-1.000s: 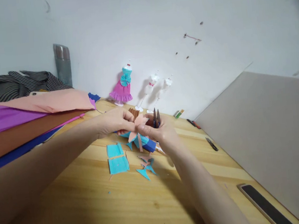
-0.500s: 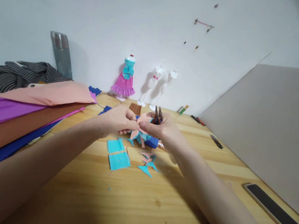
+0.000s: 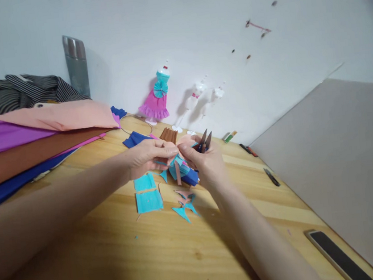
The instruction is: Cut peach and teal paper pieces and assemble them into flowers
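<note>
In the head view, my left hand [image 3: 151, 156] and my right hand [image 3: 207, 160] meet over the table, thumbs and fingers pinching a peach and turquoise crepe-paper flower [image 3: 186, 139]. My fingers cover much of its middle. A pair of small scissors [image 3: 207, 140] is also tucked in my right hand, its dark blades pointing up. Right below lie peach and turquoise offcuts [image 3: 182, 213]. Two turquoise paper squares [image 3: 149, 201] rest to the left of them. Blue, turquoise and brown paper pieces [image 3: 168, 135] lie partly hidden behind my hands.
Against the wall stand a mini mannequin in a pink and turquoise paper dress [image 3: 158, 93] and two white mannequins [image 3: 197, 91]. Crepe-paper sheets [image 3: 39, 145], a bottle [image 3: 77, 65] and striped cloth [image 3: 26, 93] are left. A phone [image 3: 334, 253] and cutter [image 3: 271, 177] lie right.
My left hand has opened out its grip and turned, and the flower is now more folded between my fingertips. The scissor blades have tilted to the right and spread a little.
</note>
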`<state>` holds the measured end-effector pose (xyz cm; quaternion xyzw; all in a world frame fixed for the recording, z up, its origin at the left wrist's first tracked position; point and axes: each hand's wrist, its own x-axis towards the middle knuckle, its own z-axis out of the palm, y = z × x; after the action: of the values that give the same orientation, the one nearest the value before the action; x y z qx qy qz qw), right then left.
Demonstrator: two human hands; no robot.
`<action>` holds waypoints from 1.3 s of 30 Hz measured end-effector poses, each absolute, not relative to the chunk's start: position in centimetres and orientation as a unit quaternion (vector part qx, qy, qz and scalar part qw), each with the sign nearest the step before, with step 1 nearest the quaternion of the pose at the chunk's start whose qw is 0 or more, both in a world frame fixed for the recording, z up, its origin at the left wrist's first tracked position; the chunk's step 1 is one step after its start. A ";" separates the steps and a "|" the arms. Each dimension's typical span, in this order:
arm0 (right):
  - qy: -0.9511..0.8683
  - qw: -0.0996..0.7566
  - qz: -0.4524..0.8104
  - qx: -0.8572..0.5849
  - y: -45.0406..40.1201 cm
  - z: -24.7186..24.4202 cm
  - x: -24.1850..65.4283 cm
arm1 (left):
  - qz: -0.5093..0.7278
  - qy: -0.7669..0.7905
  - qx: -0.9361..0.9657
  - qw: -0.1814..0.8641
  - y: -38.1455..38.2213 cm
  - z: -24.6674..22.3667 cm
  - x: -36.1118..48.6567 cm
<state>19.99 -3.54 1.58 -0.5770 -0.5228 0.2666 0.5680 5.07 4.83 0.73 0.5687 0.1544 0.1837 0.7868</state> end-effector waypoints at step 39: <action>-0.599 0.474 0.291 -0.576 -5.4 4.0 20.4 | 0.209 0.197 0.781 0.555 3.7 2.3 5.1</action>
<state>20.43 -5.39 4.00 -0.5763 -0.5990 0.2910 0.4737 5.13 3.70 2.32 0.7807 0.1966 0.2090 0.5551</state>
